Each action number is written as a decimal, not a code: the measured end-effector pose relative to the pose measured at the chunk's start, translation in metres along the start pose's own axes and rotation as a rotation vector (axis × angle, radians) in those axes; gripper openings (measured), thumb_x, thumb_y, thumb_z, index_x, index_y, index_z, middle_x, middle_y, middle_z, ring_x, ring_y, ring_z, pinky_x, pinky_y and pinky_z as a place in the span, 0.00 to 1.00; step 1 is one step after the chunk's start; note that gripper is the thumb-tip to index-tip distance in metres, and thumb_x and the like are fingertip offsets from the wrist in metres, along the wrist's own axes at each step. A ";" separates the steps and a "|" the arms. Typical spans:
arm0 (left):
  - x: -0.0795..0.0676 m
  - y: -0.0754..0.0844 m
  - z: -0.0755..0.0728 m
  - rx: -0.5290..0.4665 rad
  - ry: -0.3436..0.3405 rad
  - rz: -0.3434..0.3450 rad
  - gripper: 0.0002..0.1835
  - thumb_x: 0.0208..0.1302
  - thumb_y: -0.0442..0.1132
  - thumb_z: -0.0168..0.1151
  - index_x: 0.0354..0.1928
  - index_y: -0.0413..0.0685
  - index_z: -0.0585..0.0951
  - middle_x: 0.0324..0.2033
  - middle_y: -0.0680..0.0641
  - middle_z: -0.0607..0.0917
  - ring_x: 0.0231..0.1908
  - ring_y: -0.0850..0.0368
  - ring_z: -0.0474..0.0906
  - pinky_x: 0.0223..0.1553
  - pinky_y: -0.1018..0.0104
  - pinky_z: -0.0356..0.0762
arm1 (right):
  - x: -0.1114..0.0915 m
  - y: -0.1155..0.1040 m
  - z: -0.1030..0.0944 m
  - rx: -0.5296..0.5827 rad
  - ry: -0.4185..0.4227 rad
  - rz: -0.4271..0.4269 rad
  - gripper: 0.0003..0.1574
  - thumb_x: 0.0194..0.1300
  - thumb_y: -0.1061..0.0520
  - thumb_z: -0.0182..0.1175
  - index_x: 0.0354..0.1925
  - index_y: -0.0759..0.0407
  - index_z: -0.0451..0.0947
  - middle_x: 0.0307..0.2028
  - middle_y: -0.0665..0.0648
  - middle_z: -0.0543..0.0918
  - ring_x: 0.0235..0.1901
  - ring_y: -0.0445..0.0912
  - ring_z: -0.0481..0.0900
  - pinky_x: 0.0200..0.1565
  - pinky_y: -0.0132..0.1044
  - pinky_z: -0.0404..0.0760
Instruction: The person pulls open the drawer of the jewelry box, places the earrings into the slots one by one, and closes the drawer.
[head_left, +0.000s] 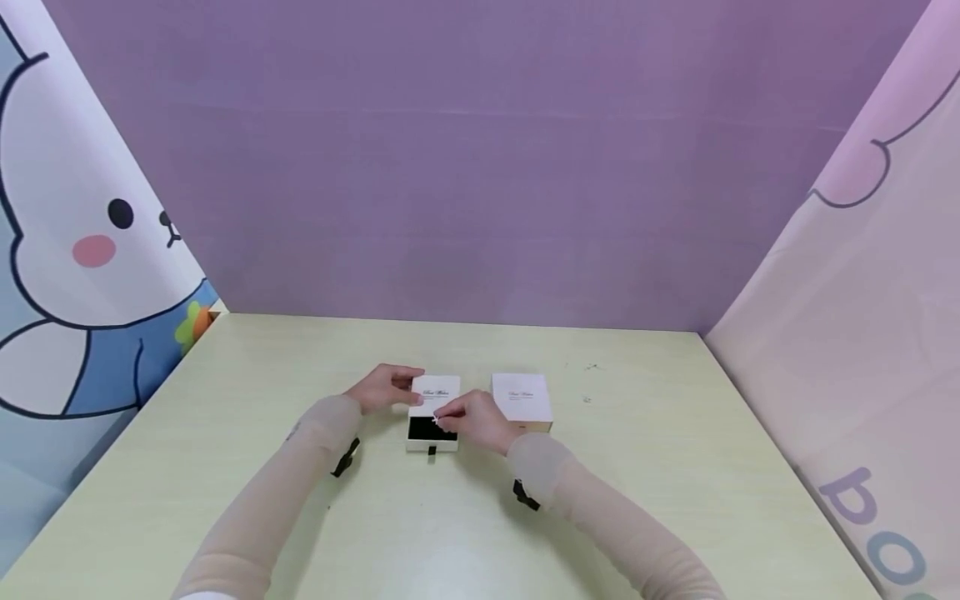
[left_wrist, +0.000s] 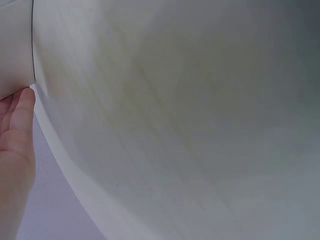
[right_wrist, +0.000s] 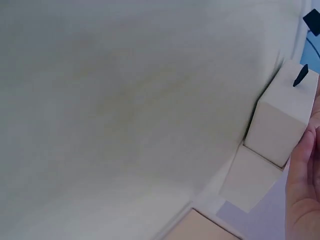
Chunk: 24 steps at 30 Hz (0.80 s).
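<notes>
A white drawer box point(head_left: 437, 390) with dark script on its lid sits on the table, its black-lined drawer point(head_left: 420, 428) pulled out toward me. My left hand point(head_left: 384, 388) holds the box at its left side, thumb by the lid's edge and fingers at the far corner. Over the drawer, my right hand point(head_left: 480, 421) pinches a small shiny silver piece point(head_left: 437, 421), too small to make out its kind. In the right wrist view the drawer's front shows a black pull tab point(right_wrist: 301, 76); the fingertips there hide the piece.
A second white box point(head_left: 521, 398) with similar script stands just right of the first, behind my right hand. Small dark and shiny bits point(head_left: 587, 399) lie farther right on the pale table point(head_left: 637, 450). A purple wall point(head_left: 465, 167) rises behind, printed panels on both sides.
</notes>
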<state>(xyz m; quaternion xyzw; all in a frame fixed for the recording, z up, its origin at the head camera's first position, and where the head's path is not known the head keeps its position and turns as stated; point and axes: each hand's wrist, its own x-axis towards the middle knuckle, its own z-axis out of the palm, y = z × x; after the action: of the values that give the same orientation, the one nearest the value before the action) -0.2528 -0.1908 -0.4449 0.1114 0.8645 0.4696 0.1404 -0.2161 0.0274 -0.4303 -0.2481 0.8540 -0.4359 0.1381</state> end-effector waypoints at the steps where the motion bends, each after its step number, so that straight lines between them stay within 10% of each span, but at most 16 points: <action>1: 0.000 0.001 0.000 0.001 0.001 -0.003 0.33 0.56 0.40 0.65 0.63 0.39 0.66 0.60 0.37 0.71 0.60 0.43 0.67 0.61 0.51 0.64 | 0.000 -0.001 0.001 -0.019 0.000 0.000 0.09 0.58 0.63 0.61 0.39 0.61 0.84 0.34 0.56 0.86 0.30 0.38 0.81 0.32 0.26 0.79; 24: 0.002 -0.001 0.000 -0.014 0.002 -0.005 0.33 0.56 0.40 0.66 0.63 0.38 0.67 0.60 0.37 0.71 0.60 0.43 0.67 0.60 0.52 0.67 | 0.000 -0.017 0.018 -0.214 -0.016 0.014 0.07 0.58 0.64 0.61 0.34 0.59 0.86 0.33 0.53 0.87 0.28 0.37 0.77 0.30 0.26 0.75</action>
<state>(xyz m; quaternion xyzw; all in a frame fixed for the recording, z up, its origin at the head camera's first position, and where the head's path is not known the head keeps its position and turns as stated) -0.2543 -0.1909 -0.4464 0.1080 0.8617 0.4752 0.1416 -0.2029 0.0068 -0.4274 -0.2592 0.8962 -0.3392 0.1206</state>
